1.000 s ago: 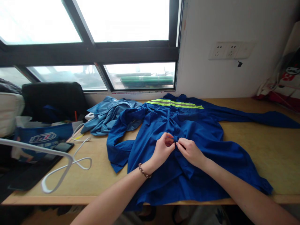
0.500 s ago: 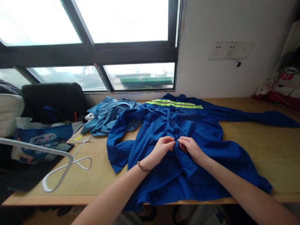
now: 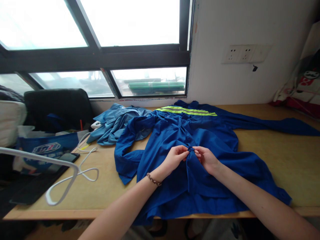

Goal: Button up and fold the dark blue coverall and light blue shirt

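Observation:
A dark blue work jacket (image 3: 165, 133) with a yellow-and-grey reflective stripe (image 3: 186, 111) across the chest lies spread on the table, its collar toward the wall. Over the middle of its front placket, my left hand (image 3: 176, 156) pinches the fabric between thumb and fingertips. Just to the right, my right hand (image 3: 206, 159) grips the facing edge of the same placket, fingertips almost touching the left ones. A small bit of cloth is bunched between them; any button there is hidden by the fingers. A beaded bracelet (image 3: 154, 179) circles my left wrist.
Crumpled lighter blue clothing (image 3: 110, 121) lies left of the jacket on the wooden table (image 3: 282, 156). A white cable (image 3: 87, 173) loops at the left, near a blue bag (image 3: 47, 146) and a black chair back (image 3: 58, 106). Sockets (image 3: 241, 54) are on the wall behind.
The right hand has turned slightly, and its fingers have closed in on the placket. The jacket's lower front flap has dropped from a folded-up position and now hangs flatter.

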The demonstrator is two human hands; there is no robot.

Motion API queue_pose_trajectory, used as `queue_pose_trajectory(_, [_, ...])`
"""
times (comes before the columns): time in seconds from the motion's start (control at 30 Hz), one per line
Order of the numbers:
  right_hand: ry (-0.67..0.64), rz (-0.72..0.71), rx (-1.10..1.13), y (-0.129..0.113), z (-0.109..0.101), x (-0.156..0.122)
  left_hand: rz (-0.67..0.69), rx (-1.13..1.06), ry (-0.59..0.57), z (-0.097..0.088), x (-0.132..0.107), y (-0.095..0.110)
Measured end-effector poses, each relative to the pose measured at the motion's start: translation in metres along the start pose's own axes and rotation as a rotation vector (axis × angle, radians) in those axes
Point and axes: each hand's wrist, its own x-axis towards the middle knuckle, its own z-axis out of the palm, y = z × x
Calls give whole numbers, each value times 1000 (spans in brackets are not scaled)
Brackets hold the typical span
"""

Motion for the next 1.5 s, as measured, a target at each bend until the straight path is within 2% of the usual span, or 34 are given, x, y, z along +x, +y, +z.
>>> queue_pose_trajectory(0.13, [-1,60,34,0,0,0,-113,-115,35,0,-1,-2])
queue_pose_trajectory(0.23, [83,-106,-103,-5,-2,-2,-201,-239,56,1,-3,-2])
queue_pose_trajectory(0.33, [120,-384,-471,-14,2,-15,-247,-268,83,3,-4,-1])
queue_pose_trajectory(0.43, [-31,-664,-950,-18,18,-36,-286,-263,134,4,-3,-4])
queue_pose_trajectory(0.5, [-103,-765,-1182,-15,30,-47,-289,-253,198,3,-2,-8])
queue_pose_trajectory(0.57, [-73,-763,-1272,-8,38,-51,-291,-252,247,0,1,-12])
queue_pose_trajectory(0.63, [-5,-687,-1197,-2,36,-44,-302,-273,232,-3,4,-15])
queue_pose_trajectory(0.7, [37,-561,-973,2,22,-27,-311,-303,180,-6,6,-16])
queue_pose_trajectory(0.8, [114,-257,-526,2,-13,6,-288,-293,135,-7,8,-15])
queue_pose_trajectory(0.87, [172,-37,-261,0,-36,25,-248,-212,131,-5,7,-15])
queue_pose_trajectory(0.93, [187,70,-74,-2,-53,36,-166,-67,79,-1,2,-13])
queue_pose_trajectory(1.0, [180,77,22,-4,-61,40,-45,127,-42,5,-5,-10])
queue_pose_trajectory(1.1, [181,58,65,-4,-62,38,178,473,-227,15,-17,-4])
queue_pose_trajectory(1.17, [174,54,73,-2,-61,37,326,684,-264,22,-23,-3])
queue_pose_trajectory(1.23, [160,43,75,-1,-60,37,413,835,-245,27,-23,-6])
queue_pose_trajectory(1.33, [150,-8,60,2,-59,39,436,947,-205,31,-19,-15])
queue_pose_trajectory(1.5, [172,-52,28,1,-54,38,378,1004,-164,32,-11,-27])
